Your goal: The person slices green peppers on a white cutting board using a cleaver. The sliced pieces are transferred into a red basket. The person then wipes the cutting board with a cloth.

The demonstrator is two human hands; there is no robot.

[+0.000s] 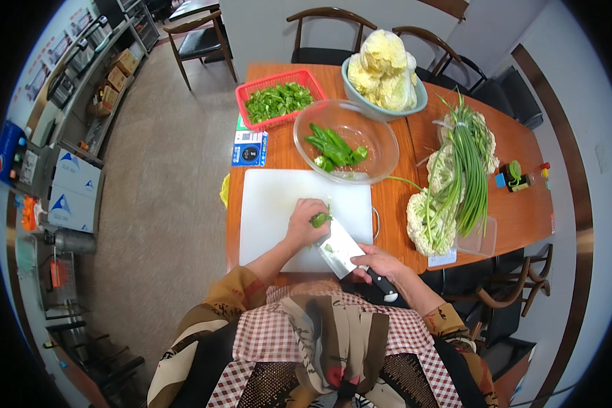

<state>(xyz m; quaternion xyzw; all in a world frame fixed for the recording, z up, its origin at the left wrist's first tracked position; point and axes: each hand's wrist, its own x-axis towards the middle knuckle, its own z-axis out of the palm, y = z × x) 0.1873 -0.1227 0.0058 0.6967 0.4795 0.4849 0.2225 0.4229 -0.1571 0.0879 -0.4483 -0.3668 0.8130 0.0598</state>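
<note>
Over the white cutting board (pixel 270 214), my left hand (pixel 307 224) grips a green pepper (pixel 319 220). My right hand (pixel 377 264) holds a cleaver (pixel 339 249) by its black handle and the rear of its blade. The blade's far end lies close beside the pepper, and bits of green cling to the steel. Beyond the board stands a clear plastic bowl (pixel 382 145) with several whole green peppers (pixel 331 145) in it. A red plastic basket (pixel 243 104) at the table's far left holds cut green pieces (pixel 278 102).
A light blue basin (pixel 421 99) of bagged napa cabbage (pixel 385 71) stands at the back. Cauliflower (pixel 431 224) and a bundle of long green stalks (pixel 472 178) lie to the right, near small condiment jars (pixel 515 176). Chairs (pixel 331 35) surround the table (pixel 520 214).
</note>
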